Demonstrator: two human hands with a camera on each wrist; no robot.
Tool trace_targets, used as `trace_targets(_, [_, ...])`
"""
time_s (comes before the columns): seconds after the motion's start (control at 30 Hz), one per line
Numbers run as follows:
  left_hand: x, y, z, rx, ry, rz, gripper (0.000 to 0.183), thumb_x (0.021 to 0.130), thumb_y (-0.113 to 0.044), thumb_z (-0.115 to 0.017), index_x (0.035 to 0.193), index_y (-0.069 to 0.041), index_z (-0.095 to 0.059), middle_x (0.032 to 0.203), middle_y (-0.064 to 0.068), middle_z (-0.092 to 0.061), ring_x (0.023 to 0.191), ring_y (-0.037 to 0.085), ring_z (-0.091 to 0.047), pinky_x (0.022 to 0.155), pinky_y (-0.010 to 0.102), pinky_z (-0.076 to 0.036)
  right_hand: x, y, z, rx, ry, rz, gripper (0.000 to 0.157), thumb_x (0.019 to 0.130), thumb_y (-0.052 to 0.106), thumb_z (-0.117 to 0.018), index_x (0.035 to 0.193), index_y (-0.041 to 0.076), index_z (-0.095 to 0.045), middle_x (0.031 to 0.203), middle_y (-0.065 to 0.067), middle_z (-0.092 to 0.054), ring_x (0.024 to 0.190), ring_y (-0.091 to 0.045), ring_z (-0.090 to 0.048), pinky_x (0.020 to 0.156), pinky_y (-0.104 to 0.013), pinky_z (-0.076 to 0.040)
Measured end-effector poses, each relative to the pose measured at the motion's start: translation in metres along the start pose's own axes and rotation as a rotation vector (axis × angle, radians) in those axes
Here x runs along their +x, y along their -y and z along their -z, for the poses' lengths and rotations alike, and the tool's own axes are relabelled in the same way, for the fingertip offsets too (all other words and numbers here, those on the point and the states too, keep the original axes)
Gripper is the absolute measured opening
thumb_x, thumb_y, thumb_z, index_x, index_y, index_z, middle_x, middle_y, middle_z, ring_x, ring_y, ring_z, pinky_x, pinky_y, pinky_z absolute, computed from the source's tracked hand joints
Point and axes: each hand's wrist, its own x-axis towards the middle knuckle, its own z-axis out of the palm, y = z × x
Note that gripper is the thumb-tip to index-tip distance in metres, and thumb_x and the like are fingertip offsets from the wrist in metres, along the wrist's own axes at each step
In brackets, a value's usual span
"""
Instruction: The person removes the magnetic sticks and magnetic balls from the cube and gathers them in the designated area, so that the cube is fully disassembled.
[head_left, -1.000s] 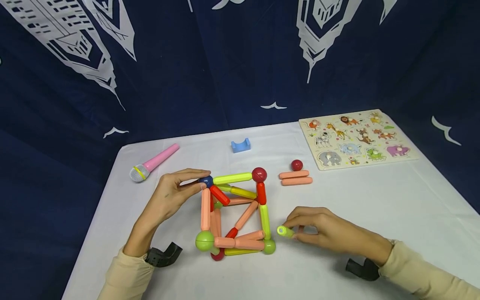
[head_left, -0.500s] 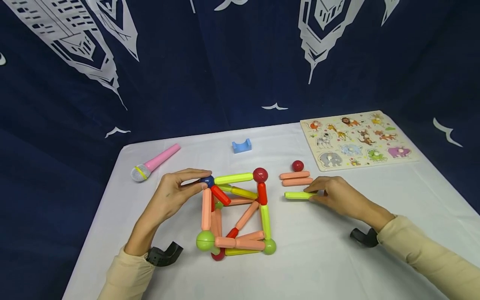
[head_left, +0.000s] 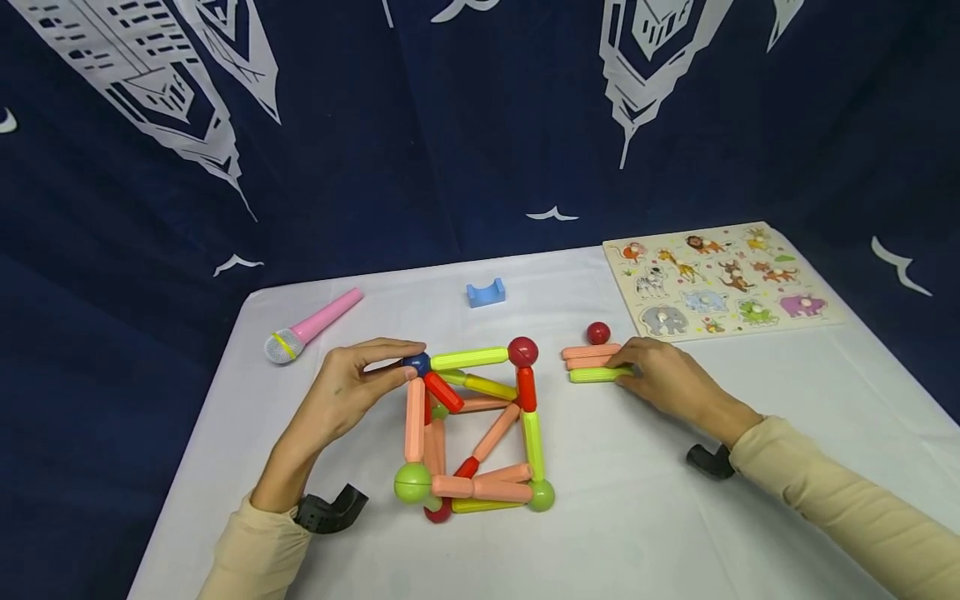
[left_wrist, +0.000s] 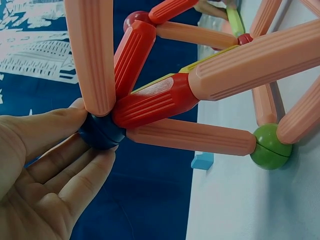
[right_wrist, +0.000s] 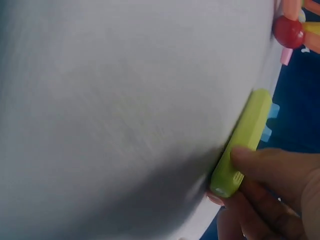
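My left hand pinches a dark blue ball at the top left corner of a frame built from coloured sticks and balls. In the left wrist view, thumb and fingers hold that blue ball, where red and salmon sticks meet. My right hand grips the right end of a lime-green stick low at the table. This stick lies beside two salmon sticks, parallel to them. Just behind them sits a loose red ball.
A pink toy microphone lies at the back left. Near the back edge stands a light blue curved block. A wooden animal puzzle board is at the back right. Behind the white table hangs a dark blue cloth.
My right hand has carried the lime-green stick from beside the frame away from me to the salmon sticks, turning it parallel to them. The left hand stays on the blue ball.
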Motion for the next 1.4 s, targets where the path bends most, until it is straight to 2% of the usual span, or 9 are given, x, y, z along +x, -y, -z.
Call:
trace_targets(0.17, [0.0, 0.001, -0.001, -0.012, 0.004, 0.012, 0.029, 0.088, -0.006, -0.073, 0.117, -0.007, -0.073, 0.12, 0.004, -0.068, 0.11, 0.017, -0.064, 0.086, 0.027, -0.054, -0.001, 0.0, -0.004, -0.003, -0.005, -0.03, 0.02, 0.079, 0.003, -0.08, 0.095, 0.012, -0.072, 0.097, -0.001, -0.067, 0.093, -0.02, -0.061, 0.082, -0.044, -0.053])
trace_targets(0.33, [0.0, 0.001, -0.001, 0.001, 0.0, 0.006, 0.029, 0.089, -0.006, -0.073, 0.117, -0.006, -0.072, 0.121, 0.003, -0.068, 0.11, 0.016, -0.064, 0.086, 0.027, -0.054, 0.001, 0.008, 0.002, -0.039, -0.04, 0.025, 0.015, 0.081, 0.004, -0.078, 0.094, 0.01, -0.073, 0.098, -0.003, -0.067, 0.096, -0.023, -0.062, 0.082, -0.045, -0.054])
trace_targets(0.47, [0.001, 0.001, 0.001, 0.016, -0.002, -0.005, 0.028, 0.088, -0.007, -0.073, 0.116, -0.007, -0.073, 0.121, 0.003, -0.068, 0.11, 0.016, -0.064, 0.087, 0.027, -0.053, 0.008, 0.035, 0.017, -0.003, -0.242, 0.081, 0.015, 0.083, 0.002, -0.075, 0.098, 0.006, -0.074, 0.095, -0.003, -0.07, 0.088, -0.021, -0.065, 0.073, -0.041, -0.056])
trace_targets(0.6, [0.002, 0.001, 0.001, 0.015, 0.008, -0.011, 0.028, 0.088, -0.007, -0.073, 0.117, -0.008, -0.073, 0.121, 0.002, -0.068, 0.111, 0.015, -0.064, 0.087, 0.027, -0.053, 0.012, 0.085, 0.029, 0.135, -0.417, 0.224, 0.023, 0.08, -0.002, -0.078, 0.102, 0.003, -0.075, 0.096, -0.003, -0.073, 0.084, -0.017, -0.069, 0.07, -0.035, -0.058])
trace_targets(0.7, [0.003, 0.001, 0.001, 0.015, 0.005, -0.01, 0.028, 0.088, -0.007, -0.073, 0.116, -0.008, -0.073, 0.121, 0.002, -0.068, 0.111, 0.015, -0.063, 0.087, 0.027, -0.053, 0.013, 0.126, 0.027, 0.238, -0.361, 0.312, 0.029, 0.079, 0.002, -0.08, 0.108, 0.002, -0.074, 0.101, -0.004, -0.074, 0.087, -0.015, -0.07, 0.075, -0.032, -0.058])
trace_targets(0.9, [0.001, 0.001, 0.002, 0.0, -0.002, -0.005, 0.028, 0.088, -0.007, -0.073, 0.116, -0.009, -0.073, 0.121, 0.002, -0.068, 0.111, 0.016, -0.064, 0.087, 0.028, -0.053, 0.023, 0.18, 0.005, 0.413, -0.106, 0.291, 0.043, 0.085, 0.011, -0.078, 0.126, 0.0, -0.066, 0.116, -0.011, -0.07, 0.079, -0.002, -0.069, 0.071, -0.017, -0.055])
trace_targets(1.0, [0.001, 0.003, 0.0, -0.008, 0.005, -0.003, 0.028, 0.088, -0.008, -0.073, 0.116, -0.009, -0.073, 0.121, 0.002, -0.068, 0.112, 0.016, -0.063, 0.088, 0.028, -0.053, 0.028, 0.191, -0.004, 0.492, -0.053, 0.262, 0.045, 0.087, 0.011, -0.076, 0.128, 0.0, -0.063, 0.116, -0.011, -0.069, 0.062, 0.008, -0.063, 0.065, -0.013, -0.053])
trace_targets(1.13, [0.001, 0.003, 0.0, -0.015, 0.01, -0.007, 0.028, 0.089, -0.008, -0.073, 0.116, -0.009, -0.073, 0.121, 0.002, -0.068, 0.112, 0.015, -0.063, 0.088, 0.028, -0.053, 0.033, 0.197, -0.011, 0.531, -0.03, 0.213, 0.041, 0.088, 0.012, -0.075, 0.126, 0.001, -0.065, 0.11, -0.008, -0.07, 0.055, 0.013, -0.058, 0.059, -0.013, -0.052])
trace_targets(1.4, [0.002, 0.003, 0.002, -0.014, 0.005, -0.021, 0.028, 0.088, -0.008, -0.074, 0.116, -0.009, -0.074, 0.121, 0.003, -0.068, 0.111, 0.016, -0.063, 0.088, 0.028, -0.053, 0.038, 0.197, -0.018, 0.565, -0.054, 0.203, 0.036, 0.088, 0.004, -0.074, 0.123, -0.002, -0.066, 0.103, -0.009, -0.071, 0.074, -0.007, -0.068, 0.056, -0.013, -0.052])
